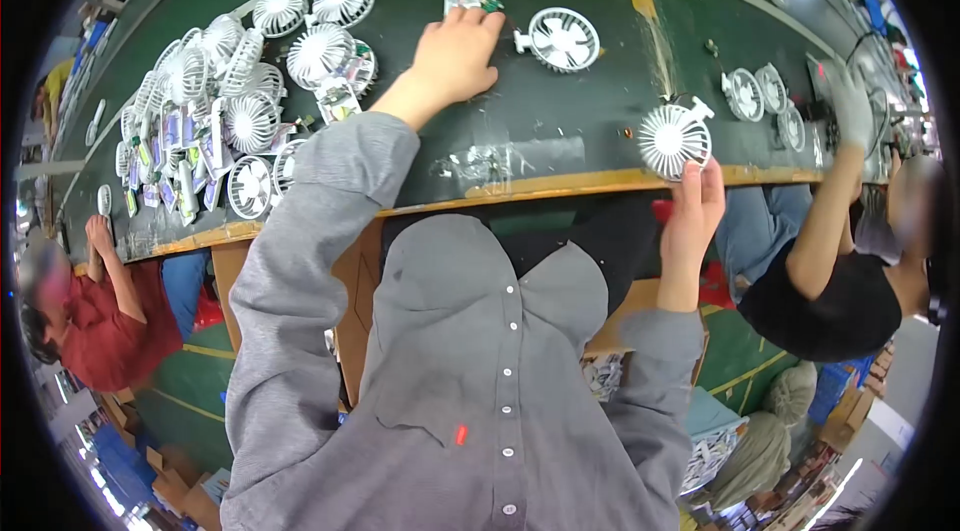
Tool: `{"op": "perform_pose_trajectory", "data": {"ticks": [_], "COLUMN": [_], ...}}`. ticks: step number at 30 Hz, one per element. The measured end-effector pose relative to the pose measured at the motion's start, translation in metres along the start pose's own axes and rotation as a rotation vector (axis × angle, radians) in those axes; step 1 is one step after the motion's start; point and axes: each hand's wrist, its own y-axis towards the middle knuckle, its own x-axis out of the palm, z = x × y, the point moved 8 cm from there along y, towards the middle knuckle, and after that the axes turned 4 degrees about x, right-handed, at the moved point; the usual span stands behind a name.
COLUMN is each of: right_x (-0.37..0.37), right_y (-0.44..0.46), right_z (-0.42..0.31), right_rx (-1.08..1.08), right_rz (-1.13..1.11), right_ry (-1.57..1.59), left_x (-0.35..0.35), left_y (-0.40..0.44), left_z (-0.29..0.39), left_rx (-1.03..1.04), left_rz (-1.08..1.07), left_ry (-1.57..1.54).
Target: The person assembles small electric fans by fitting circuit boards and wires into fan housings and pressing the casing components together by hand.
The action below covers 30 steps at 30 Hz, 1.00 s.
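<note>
My left hand reaches over the dark green table, its fingertips on a small part with white and green pieces. Whether the fingers grip that part or only touch it cannot be made out. Near the table's front edge, my right hand holds a white fan head by its lower rim, with its round slatted grille showing. Between the hands, farther back, lies another white fan head with its blades visible.
A large heap of white fans and handles covers the left of the table. More fans lie at the right. A co-worker in red sits left; another in black reaches in from the right.
</note>
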Motion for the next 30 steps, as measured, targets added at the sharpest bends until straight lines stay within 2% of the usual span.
{"op": "perform_pose_trajectory", "data": {"ticks": [2, 3, 4, 6, 8, 10, 12, 14, 16, 17, 18, 20, 22, 23, 25, 26, 27, 28, 30], "right_x": [-0.005, -0.006, -0.006, -0.003, -0.005, -0.01, -0.009, 0.018, 0.054, 0.069, 0.089, 0.109, 0.125, 0.129, 0.134, 0.134, 0.134, 0.128, 0.113], "right_y": [0.028, 0.039, 0.05, 0.076, 0.107, 0.121, 0.122, 0.104, 0.066, 0.046, 0.023, -0.013, -0.041, -0.05, -0.063, -0.065, -0.066, -0.066, -0.068], "right_z": [0.003, -0.003, -0.008, -0.012, -0.007, -0.002, -0.002, -0.004, -0.008, -0.006, -0.015, -0.013, -0.017, -0.022, -0.038, -0.049, -0.06, -0.063, -0.065], "right_rx": [-0.194, -0.28, -0.368, -0.708, -0.668, -0.713, -0.742, -0.755, -0.791, -0.782, -0.71, -0.628, -0.546, -0.514, -0.501, -0.501, -0.511, -0.422, -0.243], "right_rz": [-0.029, -0.005, 0.023, 0.02, 0.028, 0.174, 0.361, 0.197, 0.025, -0.01, -0.081, -0.168, -0.232, -0.247, -0.196, -0.155, -0.127, -0.133, -0.144], "right_ry": [-0.262, -0.533, -0.801, -1.188, -1.47, -1.587, -1.649, -1.427, -1.183, -1.152, -1.051, -0.923, -0.811, -0.739, -0.658, -0.607, -0.595, -0.514, -0.348], "left_x": [-0.004, -0.005, -0.008, -0.015, -0.018, -0.02, -0.025, -0.015, 0.0, 0.0, -0.006, -0.013, -0.035, -0.046, -0.051, -0.063, -0.071, -0.079, -0.102], "left_y": [0.005, 0.007, 0.008, 0.009, 0.012, 0.013, 0.012, 0.015, 0.022, 0.023, 0.022, 0.022, 0.013, 0.006, -0.002, -0.01, -0.018, -0.026, -0.04], "left_z": [-0.002, -0.006, -0.01, -0.014, -0.018, -0.018, -0.02, -0.028, -0.036, -0.035, -0.03, -0.016, 0.011, 0.026, 0.061, 0.084, 0.11, 0.131, 0.161], "left_rx": [-0.024, 0.011, -0.004, -0.034, -0.058, -0.102, -0.032, 0.042, -0.021, -0.049, -0.04, -0.006, -0.188, -0.279, -0.169, -0.157, -0.154, -0.166, -0.107], "left_rz": [-0.056, 0.017, -0.016, -0.087, -0.11, -0.215, -0.008, 0.146, -0.099, -0.208, -0.151, -0.059, -0.052, -0.054, 0.007, 0.0, -0.086, -0.14, -0.187], "left_ry": [0.054, 0.183, 0.203, 0.243, 0.31, 0.31, 0.229, 0.117, -0.018, 0.013, -0.046, -0.27, -0.713, -0.931, -1.158, -1.176, -1.373, -1.536, -1.67]}}
